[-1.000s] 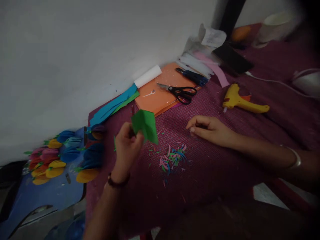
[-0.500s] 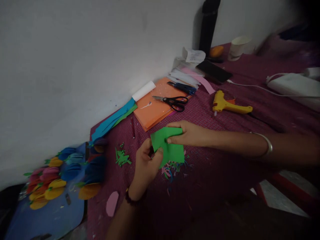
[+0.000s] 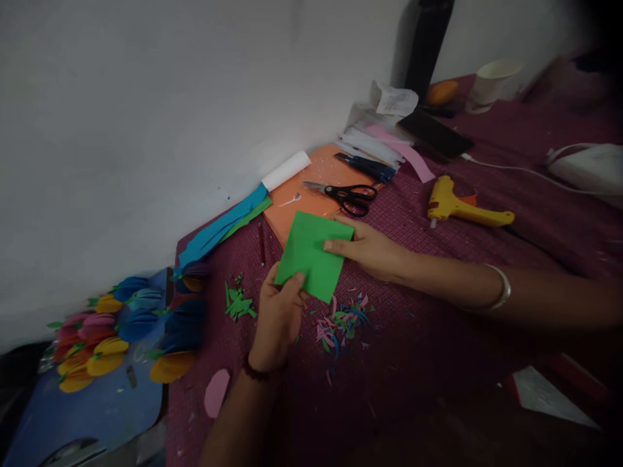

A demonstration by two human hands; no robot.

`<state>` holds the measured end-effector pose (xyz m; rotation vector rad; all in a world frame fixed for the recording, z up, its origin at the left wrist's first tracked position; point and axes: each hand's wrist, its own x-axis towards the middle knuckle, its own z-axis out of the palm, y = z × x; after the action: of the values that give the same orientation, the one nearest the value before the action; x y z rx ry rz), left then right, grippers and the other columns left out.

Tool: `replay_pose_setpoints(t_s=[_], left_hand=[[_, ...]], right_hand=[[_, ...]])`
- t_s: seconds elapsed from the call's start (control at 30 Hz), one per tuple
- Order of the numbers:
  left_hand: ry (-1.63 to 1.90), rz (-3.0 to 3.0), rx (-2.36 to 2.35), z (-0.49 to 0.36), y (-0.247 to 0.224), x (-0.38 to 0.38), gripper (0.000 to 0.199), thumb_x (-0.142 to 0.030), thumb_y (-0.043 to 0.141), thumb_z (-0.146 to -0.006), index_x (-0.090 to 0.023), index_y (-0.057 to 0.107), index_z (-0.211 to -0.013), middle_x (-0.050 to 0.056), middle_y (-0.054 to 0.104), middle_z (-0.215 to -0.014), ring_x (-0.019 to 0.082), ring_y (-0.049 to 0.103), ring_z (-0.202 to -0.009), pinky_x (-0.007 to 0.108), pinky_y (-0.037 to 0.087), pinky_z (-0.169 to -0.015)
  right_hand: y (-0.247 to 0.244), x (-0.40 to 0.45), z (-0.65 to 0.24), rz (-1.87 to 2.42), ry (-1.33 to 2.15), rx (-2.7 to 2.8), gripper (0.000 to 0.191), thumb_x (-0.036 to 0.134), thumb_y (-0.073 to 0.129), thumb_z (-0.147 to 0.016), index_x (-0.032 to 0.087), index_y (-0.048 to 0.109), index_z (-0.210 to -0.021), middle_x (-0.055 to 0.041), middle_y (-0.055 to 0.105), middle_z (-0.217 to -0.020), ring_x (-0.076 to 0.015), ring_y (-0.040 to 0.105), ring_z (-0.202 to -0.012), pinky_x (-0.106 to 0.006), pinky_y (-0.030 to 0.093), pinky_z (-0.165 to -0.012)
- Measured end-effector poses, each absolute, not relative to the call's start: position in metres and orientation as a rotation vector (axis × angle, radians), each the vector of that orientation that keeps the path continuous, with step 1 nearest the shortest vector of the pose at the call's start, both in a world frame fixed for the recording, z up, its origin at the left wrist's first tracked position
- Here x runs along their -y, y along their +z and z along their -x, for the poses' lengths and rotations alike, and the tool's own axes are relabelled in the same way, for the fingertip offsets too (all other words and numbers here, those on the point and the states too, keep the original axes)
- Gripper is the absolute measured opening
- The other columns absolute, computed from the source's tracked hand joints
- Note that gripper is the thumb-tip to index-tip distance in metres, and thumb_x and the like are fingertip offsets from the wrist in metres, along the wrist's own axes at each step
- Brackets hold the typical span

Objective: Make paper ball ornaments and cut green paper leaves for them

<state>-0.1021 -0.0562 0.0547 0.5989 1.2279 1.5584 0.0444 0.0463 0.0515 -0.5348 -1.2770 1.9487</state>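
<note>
A square of green paper is held up over the table between both hands. My left hand pinches its lower left edge, thumb on top and fingers beneath. On the opposite side, my right hand grips the upper right edge, its thumb flat on the paper. Just below lie mixed paper scraps in pink, blue and green. Small green paper cuttings sit to the left of my left hand, near a pencil. Black-handled scissors rest on orange sheets behind the paper.
A yellow glue gun lies at the right, with a phone and cable behind it. A blue cutter is by the scissors. Blue paper strips run along the wall. Colourful paper fruit shapes stand on a blue board.
The green paper, bent between my hands before, now lies flat and is tilted and raised a little. My right hand has moved to its upper right edge. The view has shifted slightly.
</note>
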Motion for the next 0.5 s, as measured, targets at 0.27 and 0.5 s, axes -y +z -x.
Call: replay_pose_setpoints(t_s=[0.27, 0.5], left_hand=[[1.627, -0.491, -1.27, 0.117, 0.055, 0.051, 0.021, -0.026, 0.079, -0.066, -0.021, 0.067, -0.083, -0.002, 0.072, -0.083, 0.008, 0.063, -0.063, 0.018, 0.047, -0.054], [1.555, -0.433, -1.13, 0.12, 0.051, 0.053, 0.017, -0.023, 0.075, -0.07, -0.017, 0.065, -0.084, -0.003, 0.068, -0.079, 0.007, 0.061, -0.062, 0.018, 0.049, -0.054]], right_hand=[[0.05, -0.055, -0.055, 0.35, 2.174, 1.349, 0.038, 0.053, 0.06, -0.084, 0.019, 0.056, -0.102, -0.0013, 0.06, -0.079, -0.0117, 0.058, -0.067, -0.025, 0.05, -0.06], [0.043, -0.058, -0.053, 0.357, 2.144, 1.355, 0.033, 0.049, 0.066, -0.082, 0.018, 0.055, -0.086, -0.0001, 0.061, -0.074, -0.0089, 0.055, -0.06, -0.02, 0.049, -0.055]])
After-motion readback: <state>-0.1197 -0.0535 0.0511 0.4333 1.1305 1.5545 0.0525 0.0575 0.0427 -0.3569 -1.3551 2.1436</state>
